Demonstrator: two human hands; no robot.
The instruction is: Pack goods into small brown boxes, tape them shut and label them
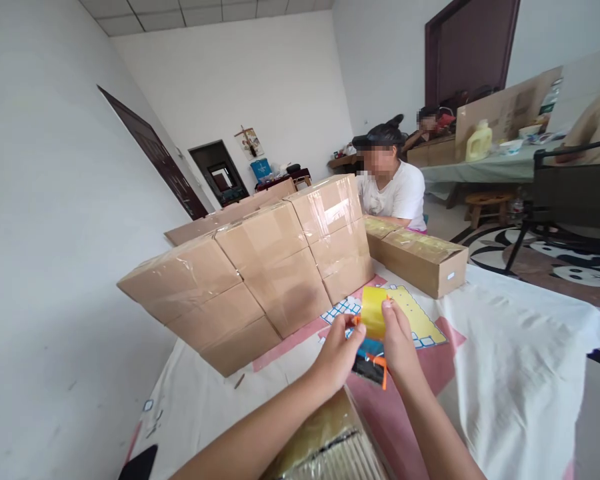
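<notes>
A small glossy yellow piece (374, 312) with bits of orange at its edges is held up between my two hands, over the table; its exact kind I cannot make out. My left hand (336, 350) pinches an orange bit at its left edge between thumb and fingers. At its right edge, the thumb of my right hand (399, 340) presses beside another orange bit, fingers mostly hidden behind. Just below the hands are a dark, blue-and-black item (369, 369) and an orange strip (383, 373), partly covered by my hands.
Stacked cardboard boxes (275, 280) form a wall ahead and to the left. A long carton (433, 263) lies at the right. Another taped box (325, 440) sits under my forearms. A person in a white shirt (397, 190) sits across the cloth-covered table (520, 333).
</notes>
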